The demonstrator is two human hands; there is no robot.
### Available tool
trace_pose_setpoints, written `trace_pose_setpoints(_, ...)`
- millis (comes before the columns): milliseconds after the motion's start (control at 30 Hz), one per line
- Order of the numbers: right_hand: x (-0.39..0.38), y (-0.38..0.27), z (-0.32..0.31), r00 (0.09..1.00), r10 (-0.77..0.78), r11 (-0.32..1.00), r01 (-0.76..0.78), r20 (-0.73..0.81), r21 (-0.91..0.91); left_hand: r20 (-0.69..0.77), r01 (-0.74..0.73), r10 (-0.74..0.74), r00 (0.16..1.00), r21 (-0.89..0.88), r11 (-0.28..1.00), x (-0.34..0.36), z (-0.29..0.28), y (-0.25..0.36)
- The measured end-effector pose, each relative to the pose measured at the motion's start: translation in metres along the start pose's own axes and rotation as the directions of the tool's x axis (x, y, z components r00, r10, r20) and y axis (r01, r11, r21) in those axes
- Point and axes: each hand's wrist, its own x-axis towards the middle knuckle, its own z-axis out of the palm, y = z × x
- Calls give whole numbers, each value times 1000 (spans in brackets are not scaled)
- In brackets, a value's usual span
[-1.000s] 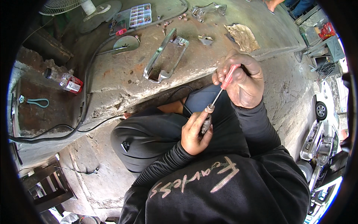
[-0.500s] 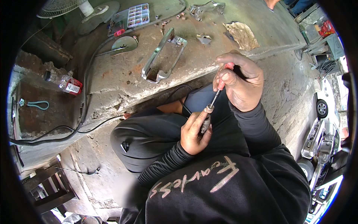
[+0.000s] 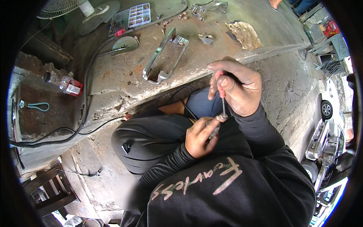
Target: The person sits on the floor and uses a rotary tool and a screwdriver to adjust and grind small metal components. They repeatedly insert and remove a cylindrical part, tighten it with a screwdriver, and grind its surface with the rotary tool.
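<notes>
The clock here is centred on the small metal part (image 3: 221,118), which is held above the person's lap. At half past seven, the left hand (image 3: 201,138) is curled tightly around its body. At one o'clock, the right hand (image 3: 242,89) grips the red handle of a screwdriver (image 3: 221,90) between thumb and fingers, and the shaft comes down to the part's round end. Whether the tip is properly seated, I cannot tell.

I judge that the work on this part is under way and not finished, because the tool is at it. How much is left does not show: the left fingers cover most of the body, which stands in the way of seeing it.

Farther, on the concrete ledge (image 3: 117,83), a metal frame (image 3: 160,52) lies between ten and eleven, apart from the part. Around ten is a round disc (image 3: 129,42); between nine and ten, a bottle (image 3: 69,85), with a dark hose (image 3: 87,75) between it and the hands. Past twelve is a crumpled brown sheet (image 3: 245,36). Farther still, a compartment box (image 3: 139,16) lies toward eleven, and another metal bracket (image 3: 198,11) near twelve.
</notes>
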Motion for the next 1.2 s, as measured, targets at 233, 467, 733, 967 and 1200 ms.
trace_pose_setpoints(233,-2,2,-13,992,-125,989,121,38,87,18,20,-20,1000,-40,999,-2,3,7)
trace_pose_setpoints(467,-10,-23,0,998,-16,894,-12,59,448,-41,-38,36,999,-52,998,2,0,8)
trace_pose_setpoints(733,-10,-23,10,990,-76,875,124,-121,468,-53,-24,21,998,-54,998,5,-3,11)
trace_pose_setpoints(967,-15,-21,18,981,-90,893,156,-170,423,-95,-6,-1,995,-72,997,5,-2,12)
trace_pose_setpoints(1200,-20,-22,23,965,-117,933,188,-236,307,-96,18,-23,995,-53,998,2,-1,12)
